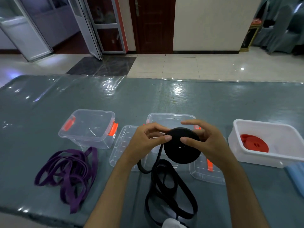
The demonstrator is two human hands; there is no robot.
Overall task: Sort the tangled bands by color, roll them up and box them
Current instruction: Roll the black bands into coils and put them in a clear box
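A thick black roll of band (179, 152) is held up above the table in both hands. My left hand (148, 140) pinches its left edge, where the loose band feeds in. My right hand (202, 142) grips the right side, thumb on the flat face. The unrolled black band (171, 191) hangs down and loops on the table near me. A tangled purple band (69, 171) lies at the left. A rolled red band (254, 143) sits in the white box (263, 155) at the right.
Two clear boxes with orange latches stand on the grey-green table: one at the left (88, 129), one behind my hands (171, 117). Clear lids (121, 145) (207, 171) lie flat beside them. A blue object (296, 176) lies at the right edge.
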